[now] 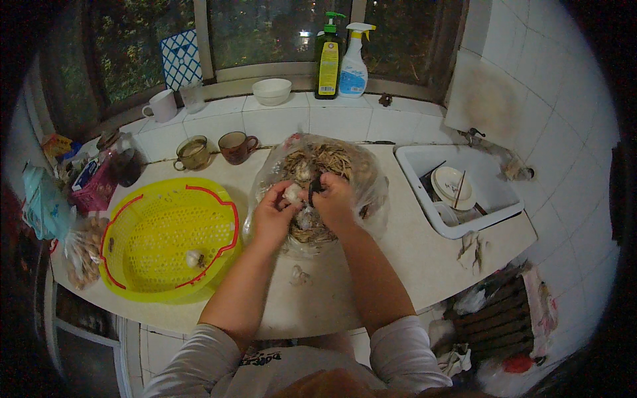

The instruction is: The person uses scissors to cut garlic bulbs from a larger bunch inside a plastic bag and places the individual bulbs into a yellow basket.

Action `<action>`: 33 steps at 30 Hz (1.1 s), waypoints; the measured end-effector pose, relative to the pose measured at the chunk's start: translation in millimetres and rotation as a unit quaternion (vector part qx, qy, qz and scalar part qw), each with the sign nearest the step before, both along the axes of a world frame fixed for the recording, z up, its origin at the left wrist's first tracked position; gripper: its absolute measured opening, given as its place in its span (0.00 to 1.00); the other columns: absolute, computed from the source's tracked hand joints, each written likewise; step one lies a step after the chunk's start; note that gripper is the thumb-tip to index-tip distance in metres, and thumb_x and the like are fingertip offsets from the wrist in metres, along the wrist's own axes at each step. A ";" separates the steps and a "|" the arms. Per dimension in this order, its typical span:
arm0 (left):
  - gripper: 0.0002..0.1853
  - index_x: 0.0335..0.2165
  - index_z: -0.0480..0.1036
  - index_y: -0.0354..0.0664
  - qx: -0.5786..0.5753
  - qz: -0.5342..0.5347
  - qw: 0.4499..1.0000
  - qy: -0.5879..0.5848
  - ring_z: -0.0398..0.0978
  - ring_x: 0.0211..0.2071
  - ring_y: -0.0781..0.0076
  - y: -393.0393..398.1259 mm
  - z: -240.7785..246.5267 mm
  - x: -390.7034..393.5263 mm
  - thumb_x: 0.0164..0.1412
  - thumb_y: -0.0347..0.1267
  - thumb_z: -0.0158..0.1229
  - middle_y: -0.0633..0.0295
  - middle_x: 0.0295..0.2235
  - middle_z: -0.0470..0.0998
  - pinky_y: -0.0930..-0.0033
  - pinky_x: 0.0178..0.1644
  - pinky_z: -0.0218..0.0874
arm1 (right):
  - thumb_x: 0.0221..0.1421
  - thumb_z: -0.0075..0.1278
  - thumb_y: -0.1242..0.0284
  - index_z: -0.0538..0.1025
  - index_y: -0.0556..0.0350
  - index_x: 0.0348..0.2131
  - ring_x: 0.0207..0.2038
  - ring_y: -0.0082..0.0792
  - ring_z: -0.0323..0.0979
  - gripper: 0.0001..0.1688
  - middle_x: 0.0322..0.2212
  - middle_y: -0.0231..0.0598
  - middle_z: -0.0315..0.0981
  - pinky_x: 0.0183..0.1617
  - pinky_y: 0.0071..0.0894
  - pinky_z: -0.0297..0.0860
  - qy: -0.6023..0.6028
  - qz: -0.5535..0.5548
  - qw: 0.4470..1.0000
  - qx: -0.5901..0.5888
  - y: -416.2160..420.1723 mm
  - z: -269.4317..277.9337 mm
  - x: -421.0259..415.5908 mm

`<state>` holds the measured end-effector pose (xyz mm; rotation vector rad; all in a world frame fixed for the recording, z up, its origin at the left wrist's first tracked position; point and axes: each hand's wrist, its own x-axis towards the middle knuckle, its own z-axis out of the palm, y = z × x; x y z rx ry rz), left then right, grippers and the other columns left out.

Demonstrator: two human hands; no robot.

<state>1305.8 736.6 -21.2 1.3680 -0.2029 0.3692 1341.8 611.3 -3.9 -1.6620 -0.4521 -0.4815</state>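
Over an open clear plastic bag (371,209) of garlic with dry stalks (332,160), my left hand (274,211) grips a garlic bulb (292,193) by its fingertips. Close beside it, my right hand (334,199) is closed on a dark-handled tool, probably scissors (312,191), whose blades I cannot make out. One more garlic bulb (194,257) with a short stalk lies in the yellow plastic basket (149,296) at the left. Garlic skin scraps (299,275) lie on the countertop in front of the bag.
A white sink (405,174) at the right holds stacked bowls and chopsticks. Behind the basket stand a glass cup (192,153) and a brown mug (235,148). A white bowl (271,92), a pump bottle (328,64) and a spray bottle (354,67) line the sill. Bagged goods (84,251) sit far left.
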 end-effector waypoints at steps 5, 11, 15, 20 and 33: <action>0.24 0.41 0.65 0.40 0.078 0.037 0.996 -0.026 0.68 0.33 0.78 -3.0 -3.0 -2.3 0.41 0.18 0.56 0.63 0.34 0.70 0.79 0.38 0.60 | 0.35 0.54 0.82 0.66 0.61 0.18 0.20 0.14 0.59 0.10 0.16 0.27 0.63 0.22 0.15 0.58 0.016 0.049 0.998 0.021 0.7 5.2 -10.5; 0.23 0.40 0.65 0.40 0.149 0.090 0.982 -0.068 0.69 0.31 0.76 -5.6 -2.4 -4.1 0.39 0.20 0.58 0.60 0.32 0.72 0.76 0.37 0.61 | 0.33 0.48 0.82 0.65 0.61 0.18 0.20 0.19 0.61 0.07 0.15 0.29 0.61 0.22 0.22 0.60 -0.025 -0.061 0.995 -0.080 -2.7 -3.9 2.7; 0.22 0.38 0.67 0.41 0.161 0.131 0.977 -0.054 0.70 0.32 0.73 -4.3 0.3 -3.4 0.38 0.20 0.58 0.60 0.32 0.72 0.76 0.37 0.61 | 0.34 0.52 0.82 0.66 0.60 0.19 0.20 0.14 0.60 0.09 0.16 0.28 0.63 0.22 0.16 0.59 -0.016 -0.013 0.998 0.054 1.9 -4.5 -1.9; 0.21 0.37 0.67 0.42 0.244 0.185 0.946 -0.110 0.70 0.32 0.71 -1.4 -1.0 -2.7 0.38 0.20 0.57 0.59 0.31 0.72 0.75 0.36 0.60 | 0.29 0.58 0.75 0.64 0.56 0.17 0.21 0.20 0.60 0.16 0.15 0.26 0.60 0.23 0.22 0.59 0.031 0.018 0.999 -0.017 5.1 7.7 -10.8; 0.26 0.42 0.63 0.38 0.063 0.033 0.997 -0.025 0.68 0.34 0.77 1.1 3.0 -1.5 0.39 0.14 0.52 0.63 0.36 0.70 0.79 0.37 0.61 | 0.34 0.55 0.79 0.66 0.58 0.18 0.19 0.15 0.59 0.11 0.15 0.25 0.62 0.21 0.15 0.59 0.112 0.084 0.979 0.149 -0.9 -11.5 8.8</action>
